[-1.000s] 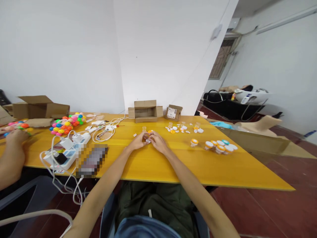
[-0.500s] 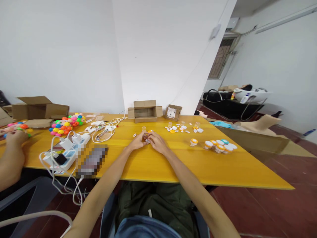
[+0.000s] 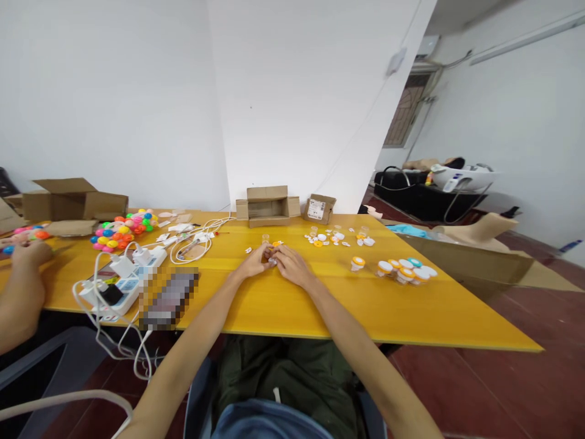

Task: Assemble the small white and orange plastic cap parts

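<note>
My left hand point(image 3: 256, 262) and my right hand point(image 3: 290, 265) meet over the middle of the yellow table, fingers closed and fingertips together. Between them is something small and whitish that the fingers mostly hide, so I cannot make out its kind. Just beyond the fingertips stands a small clear plastic cup point(image 3: 265, 238). An orange ring-like part point(image 3: 276, 243) shows behind my right fingers. To the left of my left hand lies a small white piece with dark marks point(image 3: 248, 250).
Loose clear cups, white discs and orange rings point(image 3: 319, 243) lie at the back right. Lidded clear jars point(image 3: 405, 275) cluster nearer, one jar point(image 3: 357, 263) apart. A power strip point(image 3: 137, 280), phone and cables occupy the left, near another person's hand point(image 3: 34, 253). Cardboard boxes point(image 3: 268, 222) stand behind.
My fingers have shifted very slightly around the small thing between them. The view has moved a little; everything else on the table stays in place.
</note>
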A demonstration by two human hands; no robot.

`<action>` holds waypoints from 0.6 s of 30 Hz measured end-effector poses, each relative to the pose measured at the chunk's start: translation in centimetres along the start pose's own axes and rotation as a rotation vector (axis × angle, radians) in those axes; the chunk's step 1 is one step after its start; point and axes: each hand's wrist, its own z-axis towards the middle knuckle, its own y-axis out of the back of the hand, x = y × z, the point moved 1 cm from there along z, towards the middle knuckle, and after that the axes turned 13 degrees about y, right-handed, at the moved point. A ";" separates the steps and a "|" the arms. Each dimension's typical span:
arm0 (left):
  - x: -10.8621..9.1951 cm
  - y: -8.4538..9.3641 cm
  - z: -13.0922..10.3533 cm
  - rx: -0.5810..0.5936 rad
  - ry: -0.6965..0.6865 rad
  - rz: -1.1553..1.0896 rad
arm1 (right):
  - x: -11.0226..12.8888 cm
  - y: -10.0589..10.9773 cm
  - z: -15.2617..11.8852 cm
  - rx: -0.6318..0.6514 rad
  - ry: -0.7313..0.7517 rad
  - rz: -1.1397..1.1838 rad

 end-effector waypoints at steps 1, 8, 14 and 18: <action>0.0 0.0 0.0 0.003 -0.002 -0.004 | -0.1 -0.1 0.0 0.000 0.004 -0.003; 0.5 0.0 0.0 0.002 0.003 -0.011 | -0.3 -0.4 -0.2 0.011 0.003 -0.028; 0.5 0.1 -0.1 0.001 0.010 0.000 | -0.3 -0.4 -0.2 -0.014 -0.030 -0.002; 0.2 0.1 -0.2 -0.005 -0.002 0.009 | -0.2 -0.4 -0.1 -0.034 -0.069 0.021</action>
